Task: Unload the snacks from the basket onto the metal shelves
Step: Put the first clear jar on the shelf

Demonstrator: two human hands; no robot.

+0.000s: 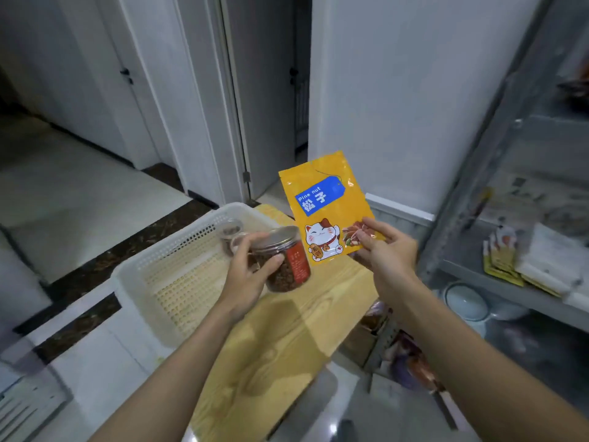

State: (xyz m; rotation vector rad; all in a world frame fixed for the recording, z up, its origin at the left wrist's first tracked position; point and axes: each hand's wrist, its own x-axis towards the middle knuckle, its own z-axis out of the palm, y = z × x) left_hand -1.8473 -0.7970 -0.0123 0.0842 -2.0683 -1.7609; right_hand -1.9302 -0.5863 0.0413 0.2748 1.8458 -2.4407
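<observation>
**Nearly emptied: two snacks in hand, shelves waiting**

Head view: the left hand (251, 269) curls round a metal-lidded jar (287, 260) above the white basket (149, 250). The right hand (385, 250) pinches the lower corner of an orange pine nut pouch (328, 199), upright in mid-air beside the metal shelves (497, 283). Packets (502, 256) already sit shelved. Only small clear cups (231, 231) seem left in the basket.

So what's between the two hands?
Head view: the jar in the left hand and the pine nut bag in the right hand, nothing else.
</observation>
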